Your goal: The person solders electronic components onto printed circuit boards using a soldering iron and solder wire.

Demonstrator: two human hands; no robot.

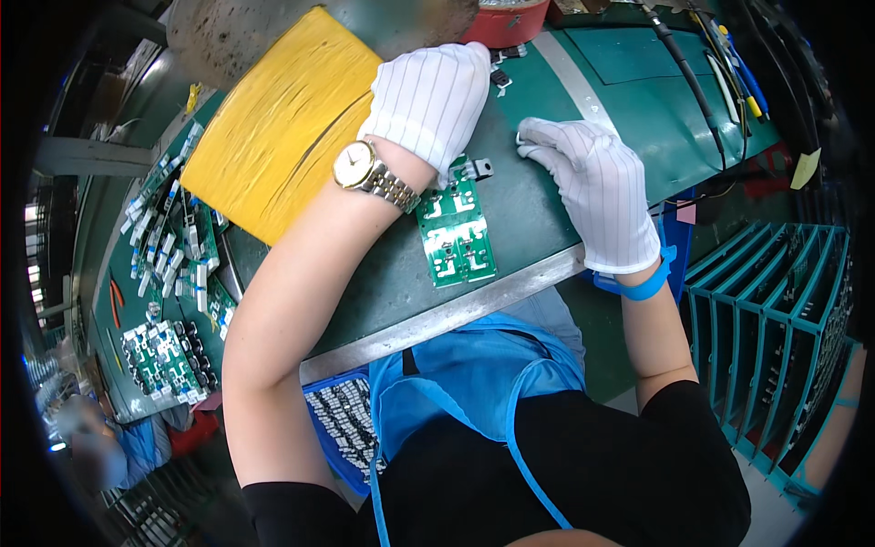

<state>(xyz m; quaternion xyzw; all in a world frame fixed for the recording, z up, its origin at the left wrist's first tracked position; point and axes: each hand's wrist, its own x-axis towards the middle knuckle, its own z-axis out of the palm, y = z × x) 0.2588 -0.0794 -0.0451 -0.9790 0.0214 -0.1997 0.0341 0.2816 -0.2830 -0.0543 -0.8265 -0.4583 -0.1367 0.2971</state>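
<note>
Both my hands wear white gloves with thin dark stripes. My left hand [430, 102] is stretched forward over the far part of the bench, its back toward me and its fingers hidden. Just right of it lie small black components with metal tabs [500, 79]. Below its wrist a green circuit board [456, 235] lies on the bench, partly under the glove's cuff. A black component with a hole in its tab [483, 169] sits at the board's far right edge. My right hand [592, 178] hovers to the right, fingertips pinched together; anything between them is too small to make out.
A worn yellow board [283, 118] lies at the left, beside heaped parts [173, 237] and more circuit boards [169, 360]. A red round container [510, 20] stands at the back. Cables and pens [743, 82] lie far right. A teal rack [766, 319] and blue bin [342, 433] flank me.
</note>
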